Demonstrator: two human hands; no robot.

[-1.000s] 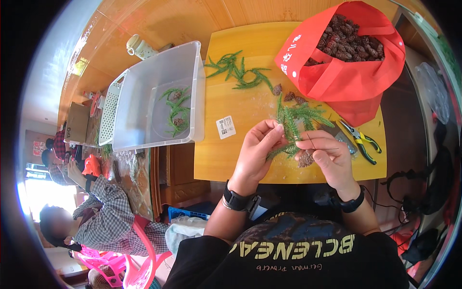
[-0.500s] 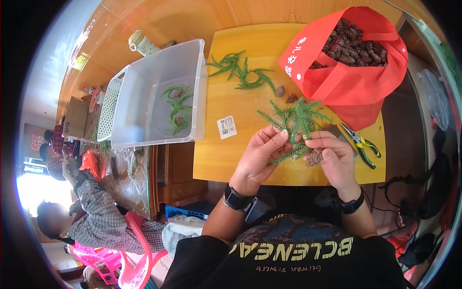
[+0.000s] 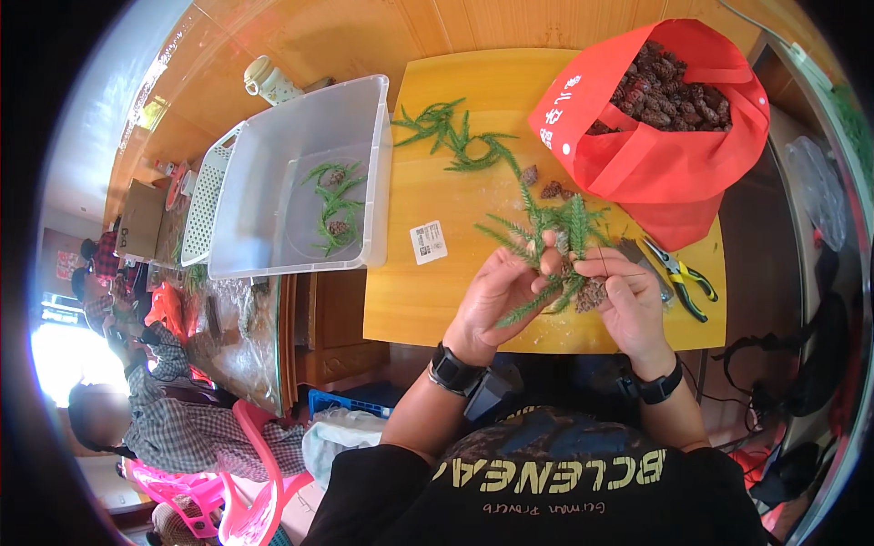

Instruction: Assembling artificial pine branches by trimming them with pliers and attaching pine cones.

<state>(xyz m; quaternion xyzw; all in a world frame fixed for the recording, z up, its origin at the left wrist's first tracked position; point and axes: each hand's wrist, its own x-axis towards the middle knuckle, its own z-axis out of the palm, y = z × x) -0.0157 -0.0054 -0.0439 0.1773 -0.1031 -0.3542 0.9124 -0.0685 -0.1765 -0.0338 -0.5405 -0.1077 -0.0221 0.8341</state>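
Note:
Above the near part of the yellow table, my left hand (image 3: 501, 296) pinches a green artificial pine sprig (image 3: 577, 223) by its stems. My right hand (image 3: 632, 300) has its fingertips closed at the sprig's right side, where a thin dark wire seems to stick up. A brown pine cone (image 3: 591, 293) hangs at the bottom of the sprig, beside my right fingers. Exactly how the cone is joined is hidden by needles and fingers. Just right of my right hand lie pliers (image 3: 678, 278) with yellow-and-black handles. Loose pine cones (image 3: 552, 189) rest beyond the sprig.
A red bag (image 3: 651, 173) full of pine cones stands at the far right. Other green sprigs (image 3: 482, 156) and a white label (image 3: 428, 242) lie on the table (image 3: 401, 305). Left is a clear plastic bin (image 3: 291, 270) holding sprigs with cones. Another person (image 3: 182, 414) sits far left.
The sprig has turned, and its branches now point differently. My left fingers have shifted on the stems. The person at far left has moved their arms.

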